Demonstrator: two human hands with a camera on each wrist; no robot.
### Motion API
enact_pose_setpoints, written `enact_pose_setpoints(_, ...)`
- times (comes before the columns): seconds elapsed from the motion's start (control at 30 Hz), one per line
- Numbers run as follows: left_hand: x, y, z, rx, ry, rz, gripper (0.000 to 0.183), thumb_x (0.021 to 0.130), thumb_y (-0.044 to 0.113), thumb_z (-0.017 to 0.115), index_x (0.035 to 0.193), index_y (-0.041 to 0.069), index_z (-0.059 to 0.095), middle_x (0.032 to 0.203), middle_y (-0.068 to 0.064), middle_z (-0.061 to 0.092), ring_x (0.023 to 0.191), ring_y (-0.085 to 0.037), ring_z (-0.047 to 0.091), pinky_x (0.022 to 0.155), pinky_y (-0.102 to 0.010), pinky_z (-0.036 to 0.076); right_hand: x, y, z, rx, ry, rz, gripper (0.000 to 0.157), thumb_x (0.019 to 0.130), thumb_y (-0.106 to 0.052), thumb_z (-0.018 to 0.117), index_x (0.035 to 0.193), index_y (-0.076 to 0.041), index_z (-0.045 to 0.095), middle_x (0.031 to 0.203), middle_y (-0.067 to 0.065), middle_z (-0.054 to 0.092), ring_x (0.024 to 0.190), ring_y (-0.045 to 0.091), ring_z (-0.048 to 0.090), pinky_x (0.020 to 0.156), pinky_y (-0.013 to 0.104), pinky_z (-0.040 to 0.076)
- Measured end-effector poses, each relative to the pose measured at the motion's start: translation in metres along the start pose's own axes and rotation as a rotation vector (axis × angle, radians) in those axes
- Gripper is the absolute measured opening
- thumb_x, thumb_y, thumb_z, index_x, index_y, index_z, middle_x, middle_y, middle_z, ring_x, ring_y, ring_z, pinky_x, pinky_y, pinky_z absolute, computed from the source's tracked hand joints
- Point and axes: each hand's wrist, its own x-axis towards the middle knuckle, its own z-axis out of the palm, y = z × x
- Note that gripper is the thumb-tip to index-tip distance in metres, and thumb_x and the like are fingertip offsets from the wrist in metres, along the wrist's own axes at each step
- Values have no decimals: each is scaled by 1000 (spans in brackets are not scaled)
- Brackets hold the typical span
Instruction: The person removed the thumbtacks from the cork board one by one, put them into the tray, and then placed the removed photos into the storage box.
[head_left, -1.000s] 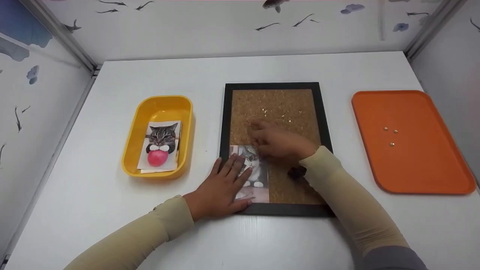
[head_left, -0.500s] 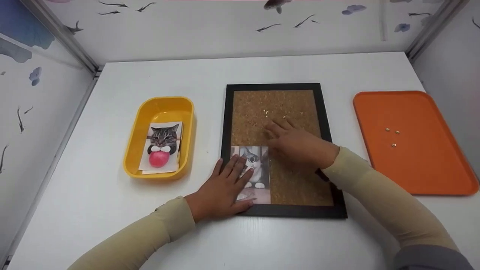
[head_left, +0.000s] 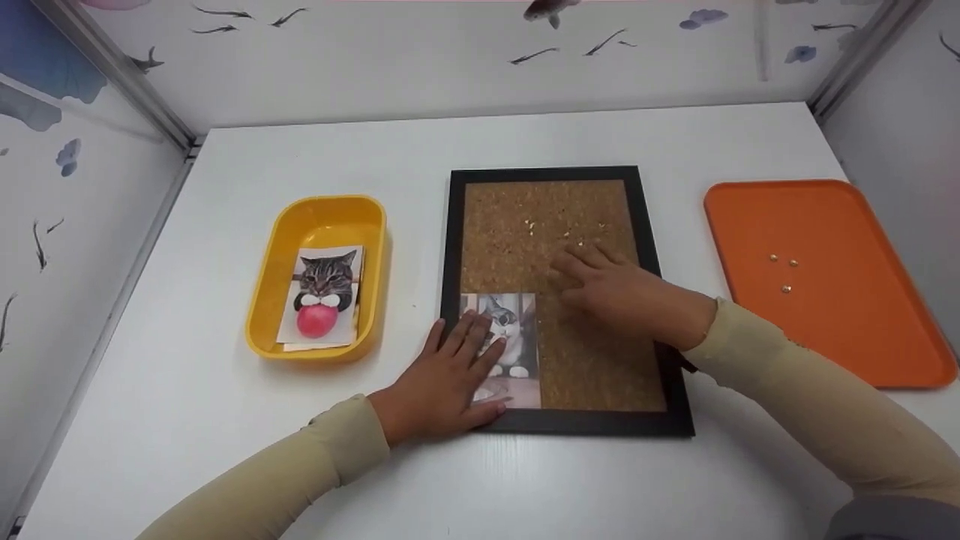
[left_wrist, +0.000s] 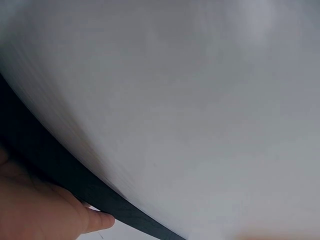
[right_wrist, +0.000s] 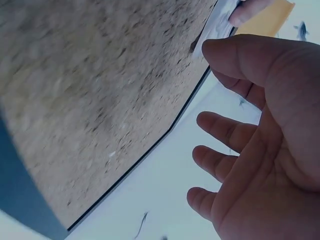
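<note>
My left hand (head_left: 446, 382) lies with fingers spread on a cat photo (head_left: 517, 337) in the lower left corner of a black-framed cork board (head_left: 600, 375). Its thumb reaches over the lower frame edge. Above the middle of the board is my right hand (head_left: 619, 296), its fingers loosely bent. Nothing shows between the thumb and fingers of that hand (right_wrist: 265, 120) in the right wrist view. Several small gold specks (head_left: 530, 226), perhaps pins, dot the upper cork. Part of the photo is hidden under the left hand.
To the left stands a yellow tray (head_left: 259, 315) holding a small stack of cat photos (head_left: 319, 296). An orange tray (head_left: 840, 330) on the right bears 3 small gold pins (head_left: 785, 289). White walls enclose the table's back and sides.
From near the photo's top edge, my right hand has moved right across the cork toward the orange tray. The left hand and the photo have stayed put.
</note>
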Motion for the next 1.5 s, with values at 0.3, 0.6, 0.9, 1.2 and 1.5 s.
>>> enact_pose_setpoints(0.3,-1,0,2,12,22,8,84,95,74,19,161,23,7,166,-8,-10,151,-30,-11,116,-60,-3,-23,17,2,1,28,39,42,87,-5,75,127,-8,67,149,18,42,139,41,32,111,66,24)
enact_pose_setpoints(0.6,-1,0,1,5,12,2,84,95,74,19,161,24,6,166,-7,-11,151,-30,-12,116,-59,-4,-44,34,2,3,69,103,46,88,-9,73,132,-6,61,147,19,42,140,43,32,106,69,28)
enact_pose_setpoints(0.9,-2,0,2,7,10,7,84,95,74,19,161,24,4,166,-7,-12,150,-30,-13,116,-60,-4,-62,47,-3,215,105,129,27,86,-4,74,111,-11,70,146,19,45,141,44,29,106,71,25)
enact_pose_setpoints(1.2,-1,0,1,6,3,3,84,96,73,19,161,23,6,166,-8,-11,151,-30,-12,116,-59,-4,-84,65,-10,344,168,55,28,80,1,79,81,-23,66,143,20,50,137,48,34,105,68,29)
enact_pose_setpoints(1.5,0,0,3,19,5,2,84,96,73,18,161,22,7,166,-9,-11,151,-30,-12,116,-60,-2,-110,90,-14,563,78,161,26,88,-11,76,81,-35,67,148,1,46,139,30,35,94,40,47)
